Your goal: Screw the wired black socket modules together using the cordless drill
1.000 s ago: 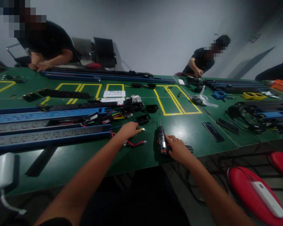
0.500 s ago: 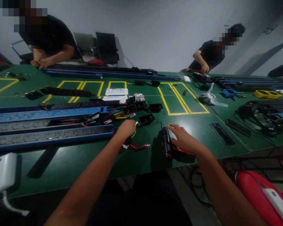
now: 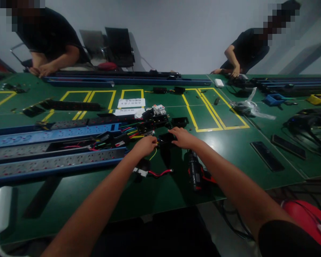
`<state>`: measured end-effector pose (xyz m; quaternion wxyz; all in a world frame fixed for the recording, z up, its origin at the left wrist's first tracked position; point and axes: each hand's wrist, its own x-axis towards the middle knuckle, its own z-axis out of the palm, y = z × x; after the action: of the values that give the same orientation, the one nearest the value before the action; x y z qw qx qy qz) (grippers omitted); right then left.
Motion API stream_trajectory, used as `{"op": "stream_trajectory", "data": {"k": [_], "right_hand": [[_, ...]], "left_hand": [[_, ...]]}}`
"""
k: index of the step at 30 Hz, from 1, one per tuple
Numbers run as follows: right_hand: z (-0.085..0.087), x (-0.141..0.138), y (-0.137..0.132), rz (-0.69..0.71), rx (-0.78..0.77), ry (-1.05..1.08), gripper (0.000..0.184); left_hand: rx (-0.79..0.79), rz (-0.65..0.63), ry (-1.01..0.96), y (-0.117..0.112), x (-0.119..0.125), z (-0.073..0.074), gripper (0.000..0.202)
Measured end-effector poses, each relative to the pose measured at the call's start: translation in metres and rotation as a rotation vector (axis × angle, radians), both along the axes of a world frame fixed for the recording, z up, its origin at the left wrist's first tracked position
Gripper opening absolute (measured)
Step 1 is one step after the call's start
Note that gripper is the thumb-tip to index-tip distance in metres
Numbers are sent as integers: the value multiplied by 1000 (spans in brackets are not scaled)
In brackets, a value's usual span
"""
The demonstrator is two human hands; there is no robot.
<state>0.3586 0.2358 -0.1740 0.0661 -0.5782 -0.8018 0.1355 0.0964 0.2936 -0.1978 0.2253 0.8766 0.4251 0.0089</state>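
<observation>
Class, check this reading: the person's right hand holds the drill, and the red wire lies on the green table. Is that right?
Not quite: the head view shows the right hand at a small black box, not on the drill. The red wire does lie on the green table.

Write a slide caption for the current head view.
Left hand pinching a yellow wire, right hand at a black box, power drill on the green table.

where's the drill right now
In the head view, the power drill lies on the green table just right of centre, toward the near edge, beside the right forearm and right of the red wire.
</observation>
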Motion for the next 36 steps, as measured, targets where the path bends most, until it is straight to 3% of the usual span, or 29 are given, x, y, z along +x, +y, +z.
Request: {"op": "stream_trajectory", "data": {"k": [4,11,27,36], "right_hand": [[-9,9,10,70,35,117,63],[-18,17,17,123,1,351,68],[-25,19,21,107,-39,375,70],[-25,21,22,106,-33,368,70]], "left_hand": [[22,-64,-71,14,-7,-9,16],[-41,-64,-120,22,-9,-15,19],[-124,173,-119,12,7,-5,9],[-49,143,-41,13,10,-4,12]]}}
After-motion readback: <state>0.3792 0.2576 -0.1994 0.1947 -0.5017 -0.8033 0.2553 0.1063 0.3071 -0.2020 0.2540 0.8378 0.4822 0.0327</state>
